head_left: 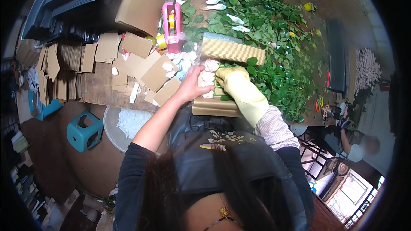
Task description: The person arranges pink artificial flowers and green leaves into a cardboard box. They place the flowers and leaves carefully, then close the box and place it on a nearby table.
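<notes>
Pale pink roses (208, 76) lie in a short row before me, on corrugated wrapping board (218, 106) folded at its front edge. My bare left hand (192, 85) cups the blooms from the left, its thumb and forefinger spread around them. On the stem side, my right hand (233, 78), in a pale yellow rubber glove, curls around the stems just below the heads. The gloved fingertips are partly hidden. Behind the roses stands a ribbed flap of cardboard (232, 51). Green leaves (252, 61) stick out past the glove.
Leafy rose stems (273, 16), several with white-sleeved heads (216, 7), cover the table's far right. Pink tape dispensers (173, 27) stand behind cardboard pieces (159, 73). Scissors (319, 103) lie at right. A teal stool (85, 131) and a tub (112, 134) stand left; another person (351, 150) sits right.
</notes>
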`<state>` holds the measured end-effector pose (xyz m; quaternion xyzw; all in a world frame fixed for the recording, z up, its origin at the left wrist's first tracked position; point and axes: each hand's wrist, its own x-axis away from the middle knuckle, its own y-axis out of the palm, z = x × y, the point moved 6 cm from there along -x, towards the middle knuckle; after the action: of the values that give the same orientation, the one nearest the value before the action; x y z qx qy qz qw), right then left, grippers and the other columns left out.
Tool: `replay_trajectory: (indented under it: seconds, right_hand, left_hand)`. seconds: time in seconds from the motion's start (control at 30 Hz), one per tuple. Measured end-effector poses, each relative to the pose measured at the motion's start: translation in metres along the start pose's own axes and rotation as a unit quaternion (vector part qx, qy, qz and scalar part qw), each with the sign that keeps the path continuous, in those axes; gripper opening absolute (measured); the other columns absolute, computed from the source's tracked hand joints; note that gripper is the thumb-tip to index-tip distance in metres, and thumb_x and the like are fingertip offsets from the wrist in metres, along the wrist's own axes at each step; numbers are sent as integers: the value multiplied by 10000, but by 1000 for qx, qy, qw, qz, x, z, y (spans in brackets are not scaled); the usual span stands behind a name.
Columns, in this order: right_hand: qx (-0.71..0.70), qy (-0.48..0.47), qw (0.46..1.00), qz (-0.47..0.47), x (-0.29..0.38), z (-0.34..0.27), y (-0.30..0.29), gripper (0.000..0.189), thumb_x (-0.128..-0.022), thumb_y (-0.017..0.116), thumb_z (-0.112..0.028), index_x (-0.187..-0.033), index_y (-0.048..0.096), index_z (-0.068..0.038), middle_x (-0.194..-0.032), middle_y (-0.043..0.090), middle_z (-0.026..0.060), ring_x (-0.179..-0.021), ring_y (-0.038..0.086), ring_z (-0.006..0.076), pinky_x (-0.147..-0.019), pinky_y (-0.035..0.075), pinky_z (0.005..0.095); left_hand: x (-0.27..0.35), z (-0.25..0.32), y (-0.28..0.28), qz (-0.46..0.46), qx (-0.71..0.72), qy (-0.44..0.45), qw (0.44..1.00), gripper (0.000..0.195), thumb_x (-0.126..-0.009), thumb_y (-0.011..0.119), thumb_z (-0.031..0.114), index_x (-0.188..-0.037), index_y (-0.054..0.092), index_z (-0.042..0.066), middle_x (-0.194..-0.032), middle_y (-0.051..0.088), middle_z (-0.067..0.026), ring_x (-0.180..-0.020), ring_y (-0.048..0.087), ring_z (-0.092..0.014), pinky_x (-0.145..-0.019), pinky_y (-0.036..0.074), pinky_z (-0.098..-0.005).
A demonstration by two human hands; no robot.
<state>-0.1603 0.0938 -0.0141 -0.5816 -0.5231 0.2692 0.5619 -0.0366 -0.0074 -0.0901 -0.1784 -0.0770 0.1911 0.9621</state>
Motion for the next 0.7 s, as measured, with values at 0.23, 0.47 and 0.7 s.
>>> replay_trajectory:
  seconds: [0.23, 0.47, 0.7]
  right_hand:
    - [46, 18, 993, -109, -13, 2, 12, 143, -915, 690, -277, -882, 690, -138, -833, 726, 112, -823, 707, 350, -830, 531, 468]
    - [-8, 33, 996, 82, 20, -6, -14, 237, -972, 644, -281, -1151, 695, -133, -985, 749, 160, -853, 727, 334, -824, 567, 461]
    - [49, 186, 979, -70, 11, 3, -10, 485, -1013, 556, -476, -1341, 633, -127, -1026, 755, 173, -916, 733, 376, -871, 572, 459]
  left_hand:
    - [-6, -1, 4, -27, 15, -18, 999, 644, -766, 888, 309, -1268, 586, 41, -1231, 483, -152, -1148, 522, -299, -1037, 447, -390]
    - [-6, -14, 14, 75, 72, -82, 991, 338, -778, 884, 259, -1032, 766, 71, -1125, 540, -123, -1097, 548, -248, -959, 494, -371]
    - [-4, -11, 13, 71, 73, -85, 991, 361, -766, 875, 326, -1019, 758, 97, -1154, 568, -183, -1157, 532, -383, -1037, 439, -434]
